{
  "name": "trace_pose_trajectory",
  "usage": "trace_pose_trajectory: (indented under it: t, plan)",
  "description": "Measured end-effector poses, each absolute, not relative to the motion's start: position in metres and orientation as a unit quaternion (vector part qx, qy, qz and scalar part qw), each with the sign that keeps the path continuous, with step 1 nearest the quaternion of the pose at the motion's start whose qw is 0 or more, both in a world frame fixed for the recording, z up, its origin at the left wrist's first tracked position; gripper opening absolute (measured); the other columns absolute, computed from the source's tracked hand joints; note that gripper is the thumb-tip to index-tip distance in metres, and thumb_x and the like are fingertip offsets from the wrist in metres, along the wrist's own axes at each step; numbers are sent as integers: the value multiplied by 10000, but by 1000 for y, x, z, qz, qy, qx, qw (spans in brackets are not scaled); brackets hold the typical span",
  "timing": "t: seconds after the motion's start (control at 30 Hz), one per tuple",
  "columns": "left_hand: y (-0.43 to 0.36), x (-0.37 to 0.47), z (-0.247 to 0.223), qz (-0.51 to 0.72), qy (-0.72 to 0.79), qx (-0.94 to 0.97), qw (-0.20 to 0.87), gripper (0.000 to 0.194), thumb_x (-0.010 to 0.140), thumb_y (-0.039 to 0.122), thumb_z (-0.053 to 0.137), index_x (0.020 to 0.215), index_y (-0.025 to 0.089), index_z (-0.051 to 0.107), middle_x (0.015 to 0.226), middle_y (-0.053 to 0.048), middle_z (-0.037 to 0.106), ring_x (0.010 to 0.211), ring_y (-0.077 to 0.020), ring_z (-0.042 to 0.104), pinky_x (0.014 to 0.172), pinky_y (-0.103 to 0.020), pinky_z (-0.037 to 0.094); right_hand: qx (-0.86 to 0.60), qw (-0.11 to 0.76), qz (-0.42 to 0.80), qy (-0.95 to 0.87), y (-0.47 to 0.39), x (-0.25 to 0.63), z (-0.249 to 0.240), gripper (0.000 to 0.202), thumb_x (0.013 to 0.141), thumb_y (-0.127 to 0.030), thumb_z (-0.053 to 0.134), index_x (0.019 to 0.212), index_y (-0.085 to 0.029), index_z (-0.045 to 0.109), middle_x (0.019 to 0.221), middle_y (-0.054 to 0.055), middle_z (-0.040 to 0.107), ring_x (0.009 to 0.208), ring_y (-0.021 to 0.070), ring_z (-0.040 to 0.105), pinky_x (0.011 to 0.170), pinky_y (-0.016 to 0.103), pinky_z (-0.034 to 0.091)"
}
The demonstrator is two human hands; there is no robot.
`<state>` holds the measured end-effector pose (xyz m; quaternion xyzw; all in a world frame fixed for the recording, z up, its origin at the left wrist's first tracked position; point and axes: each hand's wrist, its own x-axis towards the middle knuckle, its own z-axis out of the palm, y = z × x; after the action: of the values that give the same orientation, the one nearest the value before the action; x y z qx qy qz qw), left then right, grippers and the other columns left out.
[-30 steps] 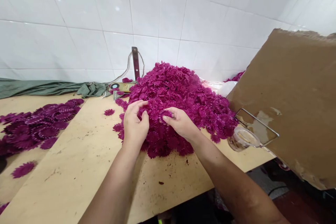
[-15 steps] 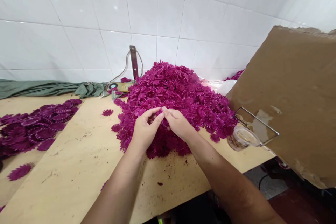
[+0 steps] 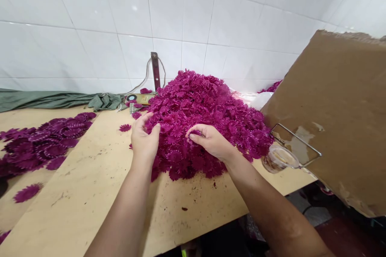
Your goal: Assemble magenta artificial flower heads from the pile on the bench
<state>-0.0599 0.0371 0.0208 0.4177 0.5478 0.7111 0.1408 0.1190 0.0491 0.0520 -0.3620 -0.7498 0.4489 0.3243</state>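
Note:
A large heap of magenta artificial flower pieces (image 3: pixel 187 104) with fringed petals rises on the wooden table. At the heap's left edge is my left hand (image 3: pixel 144 134), thumb and fingers apart, with nothing seen in its grip. My right hand (image 3: pixel 209 140) is in front of the middle of the heap, its thumb and fingertips pinched together. A bit of a magenta flower piece (image 3: pixel 196 132) shows between those fingers; most of it is hidden. Close to the left hand, a single flower piece (image 3: pixel 124 127) lies on the bare wood.
A second pile of flower pieces (image 3: pixel 45 140) spreads at the left. Rightward stand a clear cup (image 3: pixel 279 158) in a wire holder (image 3: pixel 297 138) and a leaning cardboard sheet (image 3: pixel 331 108). Green cloth (image 3: pixel 60 100) lies along the tiled wall (image 3: pixel 196 20). The table's front edge (image 3: pixel 217 231) is near.
My hands, together at the fingertips before, have parted. The left moved leftward and its fingers spread; the right moved slightly right, still pinched.

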Motion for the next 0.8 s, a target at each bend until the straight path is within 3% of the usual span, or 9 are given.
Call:
trace_pose_trajectory:
  t: [0.17, 0.33, 0.47, 0.57, 0.67, 0.8]
  plan:
    - [30, -47, 21, 677, 556, 470, 109, 242, 730, 235, 524, 931, 160, 637, 993, -64, 638, 968, -175, 570, 924, -342, 411, -466, 382, 343, -721, 56, 109, 49, 315, 812, -270, 446, 518, -182, 376, 479, -42, 409, 490, 89, 400, 537, 242, 308]
    - [20, -25, 26, 628, 521, 561, 138, 288, 743, 338, 556, 939, 148, 648, 967, -73, 658, 916, -184, 591, 875, -335, 444, -488, 408, 348, -689, 63, 101, 46, 417, 840, -359, 402, 477, -194, 279, 440, -61, 259, 448, 69, 265, 491, 245, 236]
    - [18, -13, 26, 582, 497, 607, 214, 361, 699, 352, 595, 993, 148, 643, 972, -80, 665, 912, -195, 597, 863, -342, 450, -404, 407, 461, -678, 63, 98, 41, 389, 855, -407, 362, 550, -172, 417, 510, -38, 401, 526, 88, 400, 561, 237, 353]
    - [19, -14, 28, 600, 497, 567, 269, 350, 689, 311, 581, 999, 157, 635, 959, -71, 670, 882, -185, 607, 831, -333, 466, -336, 374, 525, -687, 57, 99, 41, 320, 858, -401, 374, 740, -159, 546, 696, 5, 559, 696, 115, 520, 714, 264, 433]
    - [19, -17, 31, 616, 485, 533, 318, 290, 640, 246, 592, 913, 167, 647, 905, -48, 681, 823, -168, 613, 787, -311, 478, -311, 322, 529, -721, 49, 102, 47, 214, 843, -290, 431, 930, -148, 566, 918, 52, 611, 855, 134, 561, 858, 310, 431]
    - [22, -24, 32, 660, 479, 471, 337, 156, 609, 275, 631, 709, 156, 625, 707, -22, 655, 695, -144, 590, 722, -295, 474, -298, 287, 483, -772, 42, 107, 59, 253, 783, -194, 517, 1023, -124, 558, 1066, 87, 602, 1011, 158, 549, 950, 332, 388]
